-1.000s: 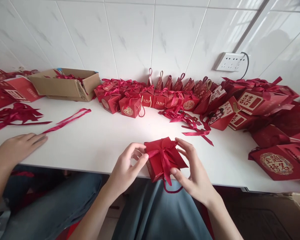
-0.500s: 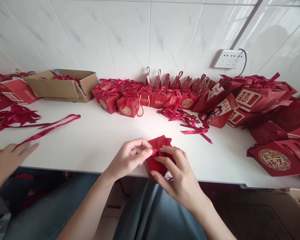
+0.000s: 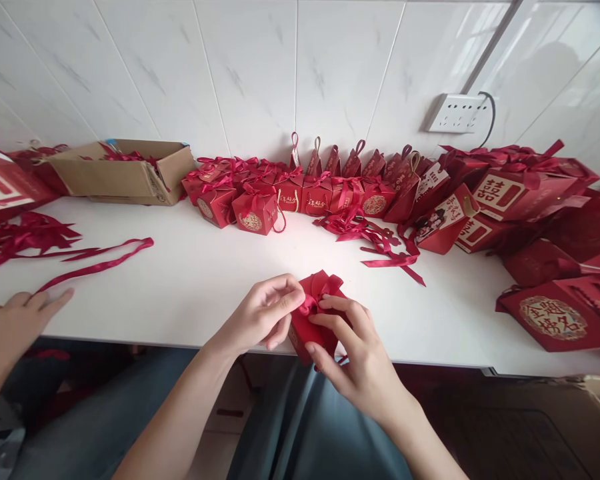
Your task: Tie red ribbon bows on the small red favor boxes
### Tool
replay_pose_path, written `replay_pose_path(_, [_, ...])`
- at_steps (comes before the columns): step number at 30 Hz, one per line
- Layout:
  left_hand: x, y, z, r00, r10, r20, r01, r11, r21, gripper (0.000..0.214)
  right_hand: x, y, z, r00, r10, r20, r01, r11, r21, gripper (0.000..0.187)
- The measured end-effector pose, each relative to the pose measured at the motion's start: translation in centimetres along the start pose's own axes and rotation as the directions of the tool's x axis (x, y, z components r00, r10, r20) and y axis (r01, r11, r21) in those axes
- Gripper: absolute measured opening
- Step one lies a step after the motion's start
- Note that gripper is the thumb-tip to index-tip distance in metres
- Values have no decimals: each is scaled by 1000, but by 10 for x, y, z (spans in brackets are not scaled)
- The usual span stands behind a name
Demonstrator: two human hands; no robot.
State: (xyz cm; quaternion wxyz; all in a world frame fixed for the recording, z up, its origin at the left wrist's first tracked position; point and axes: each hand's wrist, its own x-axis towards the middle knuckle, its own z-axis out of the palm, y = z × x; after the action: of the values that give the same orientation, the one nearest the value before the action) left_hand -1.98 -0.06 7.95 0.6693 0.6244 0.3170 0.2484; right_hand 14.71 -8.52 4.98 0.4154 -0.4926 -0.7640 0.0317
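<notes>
A small red gift box point(image 3: 313, 330) sits at the table's front edge, partly hidden by my fingers. A red satin ribbon bow point(image 3: 333, 285) is on its top. My left hand point(image 3: 270, 308) is closed, pinching the ribbon's left loop between thumb and index finger. On the box's right side my right hand point(image 3: 347, 330) has its fingers curved over the top near the knot and its thumb at the near side, holding the box. What the right fingertips press on is partly hidden.
Loose red ribbons point(image 3: 365, 233) lie behind the box, and more ribbons point(image 3: 35, 233) at left beside another person's hand point(image 3: 20, 320). Finished-looking red boxes point(image 3: 255, 212) line the wall, with a cardboard box point(image 3: 120, 183) to their left. Larger red boxes point(image 3: 555, 313) crowd the right.
My left hand has drawn the ribbon loop slightly, and the bow looks fuller at the knot. The right hand has hardly moved. At far left, a large red box has come into view.
</notes>
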Motion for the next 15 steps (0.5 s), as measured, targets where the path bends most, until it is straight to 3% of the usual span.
replay_pose_path(5, [-2,-1,0,1000,-20,18,21,998,-55,31,0,1,0,1000,-1,4,1,1000,1,20])
replay_pose_path(11, [-7,2,-6,994,-37,-105,51,989,137,28,-5,-1,-3,999,-35,27,35,999,-18,22])
replay_pose_path(15, [-15,7,-13,958,80,-275,20,939,344,27,-16,-3,-14,990,-58,-127,53,998,-39,22])
